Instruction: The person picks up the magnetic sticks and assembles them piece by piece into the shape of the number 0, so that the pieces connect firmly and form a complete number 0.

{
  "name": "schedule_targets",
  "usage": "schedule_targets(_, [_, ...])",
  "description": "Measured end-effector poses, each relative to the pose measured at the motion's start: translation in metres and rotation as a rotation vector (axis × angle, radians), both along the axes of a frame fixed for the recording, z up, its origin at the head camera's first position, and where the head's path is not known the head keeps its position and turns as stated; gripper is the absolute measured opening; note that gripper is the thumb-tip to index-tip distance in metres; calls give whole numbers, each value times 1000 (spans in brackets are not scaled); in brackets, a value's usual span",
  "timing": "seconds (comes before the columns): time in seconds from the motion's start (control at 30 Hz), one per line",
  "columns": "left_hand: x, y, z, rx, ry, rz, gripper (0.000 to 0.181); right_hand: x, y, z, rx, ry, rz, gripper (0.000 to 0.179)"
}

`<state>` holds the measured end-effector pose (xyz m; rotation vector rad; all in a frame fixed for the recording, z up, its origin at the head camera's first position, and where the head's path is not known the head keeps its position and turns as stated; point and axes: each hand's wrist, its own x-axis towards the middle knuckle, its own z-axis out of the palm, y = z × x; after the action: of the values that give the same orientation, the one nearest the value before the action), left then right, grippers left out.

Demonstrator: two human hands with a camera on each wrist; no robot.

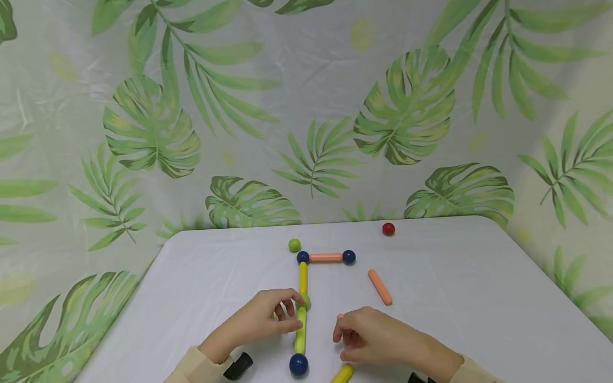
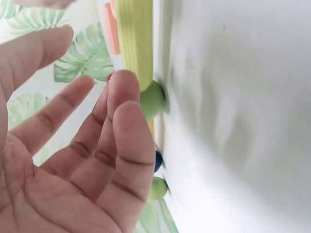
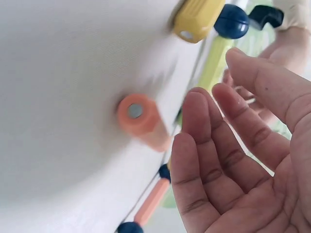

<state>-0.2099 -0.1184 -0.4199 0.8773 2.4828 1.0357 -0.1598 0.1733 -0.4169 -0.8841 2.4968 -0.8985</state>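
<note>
Both bare hands, left hand [image 1: 261, 319] and right hand [image 1: 378, 338], emerge from cream-coloured long sleeves [image 1: 191, 367], each wrist carrying a black strapped device [image 1: 238, 366].

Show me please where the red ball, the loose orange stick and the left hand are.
red ball [image 1: 388, 229]: head view, middle of the ball.
loose orange stick [image 1: 380, 287]: head view, middle of its length.
left hand [image 1: 263, 314]: head view, back of the hand.

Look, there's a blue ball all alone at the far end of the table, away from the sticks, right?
Not quite: the ball all alone at the far end of the table is red, not blue. The head view shows the red ball away from the sticks. The blue balls sit at the ends of the sticks.
</note>
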Motion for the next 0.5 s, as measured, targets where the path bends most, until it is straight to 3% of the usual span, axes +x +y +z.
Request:
schedule_targets(0.17, [12, -5, 2, 5, -27, -56, 27, -1, 8, -4, -2, 62, -13, 15])
schedule_targets(0.3, [19, -10, 1, 15, -31, -74, 24, -3, 13, -7, 8, 57, -30, 15])
schedule_targets(0.5, [28, -12, -3, 32, -64, -105, 30, -6, 19, -13, 35, 98, -82, 19])
